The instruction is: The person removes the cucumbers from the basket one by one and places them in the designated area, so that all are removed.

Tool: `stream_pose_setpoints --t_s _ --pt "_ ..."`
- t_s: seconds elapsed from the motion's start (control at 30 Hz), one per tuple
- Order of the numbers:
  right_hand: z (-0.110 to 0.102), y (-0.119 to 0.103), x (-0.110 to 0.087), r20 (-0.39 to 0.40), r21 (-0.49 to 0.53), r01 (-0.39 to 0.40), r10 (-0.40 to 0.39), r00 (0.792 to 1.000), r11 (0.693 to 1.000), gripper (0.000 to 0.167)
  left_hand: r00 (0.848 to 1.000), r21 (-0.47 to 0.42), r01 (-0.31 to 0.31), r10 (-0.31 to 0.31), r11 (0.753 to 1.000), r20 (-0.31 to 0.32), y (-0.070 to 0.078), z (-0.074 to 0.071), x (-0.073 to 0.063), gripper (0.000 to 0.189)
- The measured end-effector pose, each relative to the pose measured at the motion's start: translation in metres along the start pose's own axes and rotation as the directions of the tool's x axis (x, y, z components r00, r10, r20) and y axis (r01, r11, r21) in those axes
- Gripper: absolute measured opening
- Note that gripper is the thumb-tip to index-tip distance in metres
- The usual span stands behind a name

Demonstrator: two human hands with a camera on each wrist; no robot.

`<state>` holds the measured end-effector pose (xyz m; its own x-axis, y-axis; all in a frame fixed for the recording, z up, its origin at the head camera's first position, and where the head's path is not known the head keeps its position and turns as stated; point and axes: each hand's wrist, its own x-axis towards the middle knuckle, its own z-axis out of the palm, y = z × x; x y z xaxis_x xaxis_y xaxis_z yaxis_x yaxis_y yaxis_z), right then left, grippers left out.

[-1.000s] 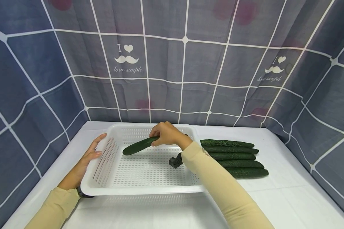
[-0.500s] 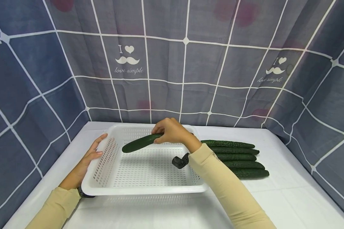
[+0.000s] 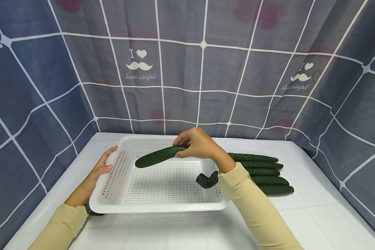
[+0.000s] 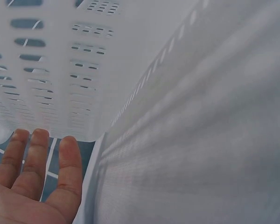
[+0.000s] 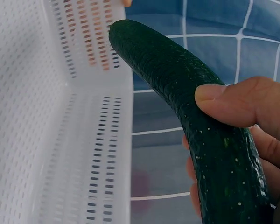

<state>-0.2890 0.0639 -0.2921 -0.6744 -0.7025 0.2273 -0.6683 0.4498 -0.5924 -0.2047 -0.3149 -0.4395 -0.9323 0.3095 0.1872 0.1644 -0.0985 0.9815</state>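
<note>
My right hand (image 3: pixel 198 144) grips a dark green cucumber (image 3: pixel 156 157) by one end, thumb on the near side and fingers around the far side. The cucumber is held over the white perforated basket (image 3: pixel 162 208), its free end pointing left and slightly down. In the right wrist view the thumb presses across the cucumber (image 5: pixel 177 74), whose skin has small pale specks. My left hand (image 3: pixel 95 175) is at the basket's left side, fingers extended at the rim and touching its outer wall. In the left wrist view, straight fingers of the left hand (image 4: pixel 37 182) stand beside the basket's holed wall (image 4: pixel 56 93).
Several cucumbers (image 3: pixel 268 180) lie side by side on the white tablecloth (image 3: pixel 315 205), just right of the basket; the right forearm partly covers them. A grey checked curtain (image 3: pixel 181 104) encloses the table at the back and both sides. A black wrist camera (image 3: pixel 207 180) juts from the right wrist.
The right hand has moved right and a little up with the cucumber, which stays in its grip. The left hand and the basket have hardly moved.
</note>
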Motion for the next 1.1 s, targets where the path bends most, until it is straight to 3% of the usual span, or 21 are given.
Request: stream_pose_setpoints --t_s 0.37,0.53,0.83,1.1 --pt "-0.016 -0.003 -0.033 -0.089 0.088 0.017 -0.009 0.996 0.996 0.03 1.0 0.012 0.008 -0.008 1.0 -0.004 -0.001 -0.001 0.0 0.063" --pt "-0.022 -0.001 -0.048 -0.129 0.083 0.039 -0.028 0.991 0.996 0.029 1.0 0.012 0.002 -0.002 1.0 -0.004 0.0 0.0 0.0 0.063" --pt "-0.029 0.014 -0.073 -0.198 0.104 0.11 -0.087 0.976 0.988 0.028 1.0 0.016 0.019 -0.018 1.0 -0.017 0.001 0.004 -0.002 0.062" --pt "-0.034 0.026 -0.094 -0.232 0.134 0.124 -0.09 0.968 0.983 0.028 0.998 0.037 0.035 -0.033 0.999 -0.045 0.0 0.004 -0.002 0.063"
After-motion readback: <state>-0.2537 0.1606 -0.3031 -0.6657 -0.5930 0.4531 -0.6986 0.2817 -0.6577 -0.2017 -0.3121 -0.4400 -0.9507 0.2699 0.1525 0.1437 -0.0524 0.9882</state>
